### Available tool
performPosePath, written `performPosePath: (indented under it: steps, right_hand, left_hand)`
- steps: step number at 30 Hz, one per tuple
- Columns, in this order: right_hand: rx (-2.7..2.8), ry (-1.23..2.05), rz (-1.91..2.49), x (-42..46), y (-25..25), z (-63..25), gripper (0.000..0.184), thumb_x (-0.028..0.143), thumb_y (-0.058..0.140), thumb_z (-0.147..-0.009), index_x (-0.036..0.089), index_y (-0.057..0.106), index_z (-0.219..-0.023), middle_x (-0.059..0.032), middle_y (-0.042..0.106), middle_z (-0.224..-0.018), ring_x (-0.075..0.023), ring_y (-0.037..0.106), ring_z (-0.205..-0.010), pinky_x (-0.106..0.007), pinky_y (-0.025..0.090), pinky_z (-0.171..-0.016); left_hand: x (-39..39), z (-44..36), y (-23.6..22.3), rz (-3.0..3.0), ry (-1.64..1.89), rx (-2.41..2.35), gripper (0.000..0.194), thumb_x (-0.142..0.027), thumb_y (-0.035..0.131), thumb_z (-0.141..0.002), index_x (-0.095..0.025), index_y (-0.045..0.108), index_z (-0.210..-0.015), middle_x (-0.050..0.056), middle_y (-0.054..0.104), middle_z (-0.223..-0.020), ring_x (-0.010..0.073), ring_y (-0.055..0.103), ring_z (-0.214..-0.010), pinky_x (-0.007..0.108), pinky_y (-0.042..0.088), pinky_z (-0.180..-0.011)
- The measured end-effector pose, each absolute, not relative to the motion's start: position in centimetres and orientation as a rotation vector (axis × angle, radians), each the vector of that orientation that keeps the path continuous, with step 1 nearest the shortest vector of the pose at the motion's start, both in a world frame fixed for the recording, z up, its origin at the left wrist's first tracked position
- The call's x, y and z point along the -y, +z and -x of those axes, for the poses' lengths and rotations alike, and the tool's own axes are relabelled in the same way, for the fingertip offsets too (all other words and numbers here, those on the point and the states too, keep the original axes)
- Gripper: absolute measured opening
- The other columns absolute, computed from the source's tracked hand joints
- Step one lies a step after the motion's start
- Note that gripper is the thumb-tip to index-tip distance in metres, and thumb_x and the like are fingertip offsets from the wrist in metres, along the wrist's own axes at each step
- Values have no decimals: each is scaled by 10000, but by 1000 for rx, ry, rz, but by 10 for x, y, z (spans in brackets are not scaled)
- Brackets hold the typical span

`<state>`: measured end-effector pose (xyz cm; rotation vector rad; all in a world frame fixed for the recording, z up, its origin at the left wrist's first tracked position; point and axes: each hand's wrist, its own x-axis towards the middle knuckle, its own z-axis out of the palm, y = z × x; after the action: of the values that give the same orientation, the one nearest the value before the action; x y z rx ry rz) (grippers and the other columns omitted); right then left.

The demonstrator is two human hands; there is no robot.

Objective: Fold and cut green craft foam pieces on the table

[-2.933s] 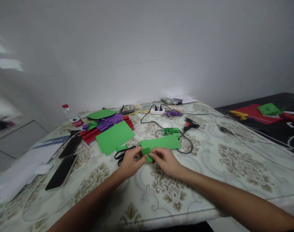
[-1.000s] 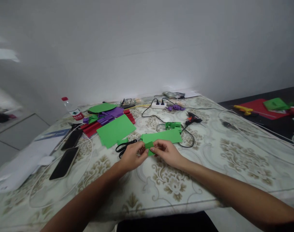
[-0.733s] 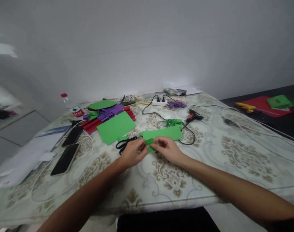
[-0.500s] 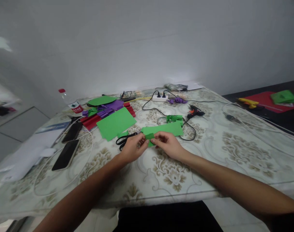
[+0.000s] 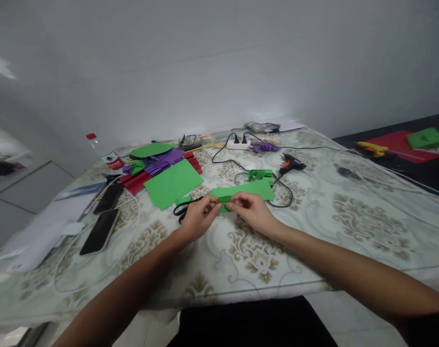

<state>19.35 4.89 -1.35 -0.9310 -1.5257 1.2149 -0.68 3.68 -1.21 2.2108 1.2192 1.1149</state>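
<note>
A small folded piece of green paper (image 5: 225, 198) is pinched between both hands just above the table's front half. My left hand (image 5: 198, 215) grips its left end with thumb and fingers; my right hand (image 5: 253, 212) grips the right end the same way. Behind them lies a long green paper strip (image 5: 257, 190), partly covered by my fingers. Black-handled scissors (image 5: 181, 208) rest beside my left hand, their blades mostly hidden. Left of these is a stack of green paper sheets (image 5: 173, 183).
A black glue gun (image 5: 291, 164) and fringed green paper (image 5: 260, 176) lie behind my right hand, with a black cable looping round. A white power strip (image 5: 238, 144) sits farther back. Phones (image 5: 99, 232) and a red-capped bottle (image 5: 109, 155) are at left. Red and purple paper (image 5: 168, 157) is piled behind the sheets.
My hands have shifted slightly, and the folded green piece between them now looks flatter and wider, showing a level crease. Both hands keep their hold.
</note>
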Motion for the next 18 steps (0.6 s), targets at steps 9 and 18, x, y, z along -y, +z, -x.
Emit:
performPosePath:
  steps: [9,18]
  right_hand:
    - [1367,1538,836,-44,-10,-193,372,433,788,-733,188,670,-986,-27,731,-776,-179,706,-664,-269,559,-562]
    - [1372,1502,818,-44,-6,-193,328,438,823,-701,176,751,-885,-32,746,-807,-171,697,-732,-292,587,-655]
  left_hand:
    - [-33,9,-13,-2237,1063,-1200,131,-266,538,-962,-205,588,-1067,-30,706,-673,113,671,-578,213,505,-606]
    - [-34,6,-11,-2320,1221,-1175,134,-293,584,-945,-189,651,-997,45,725,-883,141,693,-760,246,555,-715]
